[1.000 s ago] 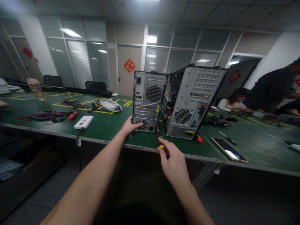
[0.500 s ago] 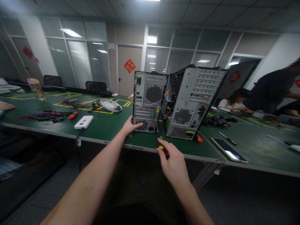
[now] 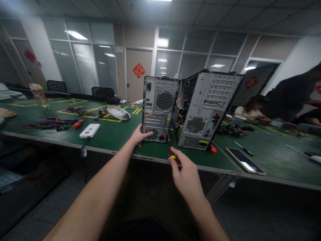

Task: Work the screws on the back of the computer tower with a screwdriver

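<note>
Two desktop computer cases stand upright on the green table [image 3: 120, 137], rear panels toward me. My left hand [image 3: 139, 134] grips the lower left corner of the left case [image 3: 158, 107], thumb lying across the power-supply grille. In my right hand [image 3: 187, 175] is a screwdriver [image 3: 170, 149] with a black and yellow handle, fingers closed round it. Its shaft points up at the bottom right corner of the left case. The right case [image 3: 205, 110] is open on its side, with cables showing inside.
A white power bank [image 3: 89, 130], a round white fan grille [image 3: 118, 112], coloured cables [image 3: 47, 124] and a red-handled tool [image 3: 78, 124] lie at left. A phone [image 3: 245, 160] and a pen [image 3: 242, 147] lie at right. Other people [image 3: 288, 97] sit at the far right.
My right hand has shifted slightly with the screwdriver, which stays at the case's bottom corner. My left hand has not moved. A person's hand appeared far behind the left case.
</note>
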### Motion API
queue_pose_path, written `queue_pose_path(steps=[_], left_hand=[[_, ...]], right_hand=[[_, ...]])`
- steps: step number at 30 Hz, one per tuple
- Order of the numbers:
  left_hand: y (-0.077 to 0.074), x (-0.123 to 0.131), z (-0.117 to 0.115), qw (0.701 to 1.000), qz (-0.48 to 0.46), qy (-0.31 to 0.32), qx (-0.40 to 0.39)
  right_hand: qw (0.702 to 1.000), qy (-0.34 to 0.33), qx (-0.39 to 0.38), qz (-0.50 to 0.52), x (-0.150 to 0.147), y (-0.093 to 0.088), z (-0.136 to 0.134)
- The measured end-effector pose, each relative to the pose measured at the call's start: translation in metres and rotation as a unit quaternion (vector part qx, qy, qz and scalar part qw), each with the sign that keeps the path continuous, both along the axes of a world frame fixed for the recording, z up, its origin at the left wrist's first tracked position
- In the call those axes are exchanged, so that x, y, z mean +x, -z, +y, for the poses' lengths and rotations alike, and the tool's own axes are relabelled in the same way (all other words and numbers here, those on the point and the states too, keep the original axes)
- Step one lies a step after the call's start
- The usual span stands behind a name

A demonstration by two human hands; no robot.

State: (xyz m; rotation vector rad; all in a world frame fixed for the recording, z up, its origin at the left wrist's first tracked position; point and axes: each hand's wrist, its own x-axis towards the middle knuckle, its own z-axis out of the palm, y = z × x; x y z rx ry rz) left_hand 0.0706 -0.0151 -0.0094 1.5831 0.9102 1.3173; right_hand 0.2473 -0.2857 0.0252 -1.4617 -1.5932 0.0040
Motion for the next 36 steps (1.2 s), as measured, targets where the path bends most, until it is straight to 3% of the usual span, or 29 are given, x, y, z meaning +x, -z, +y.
queue_pose_path(steps=[4, 11, 20, 27, 32, 36], left_hand=[[-0.0016, -0.001, -0.0017, 1.0, 0.002, 0.0, 0.002], [0.0017, -0.002, 0.001, 1.0, 0.009, -0.003, 0.004], [0.0007, -0.0015, 0.0002, 1.0, -0.004, 0.002, 0.001], [-0.0006, -0.0012, -0.0013, 1.0, 0.004, 0.0, 0.007], [0.0008, -0.0014, -0.0002, 1.0, -0.002, 0.004, 0.007], [0.002, -0.0019, 0.0014, 1.0, -0.007, 0.008, 0.007]], right_hand=[[0.999, -0.019, 0.001, -0.029, 0.0, -0.0016, -0.0014], [0.998, 0.004, -0.041, 0.053, -0.0028, 0.0006, 0.0015], [0.999, -0.007, -0.003, -0.034, -0.0006, -0.0014, -0.0023], [0.997, 0.011, -0.053, 0.055, -0.0034, 0.0, 0.0017], [1.0, -0.006, -0.004, -0.008, -0.001, 0.0012, 0.0002], [0.999, -0.003, -0.007, -0.038, -0.0008, -0.0009, -0.0017]])
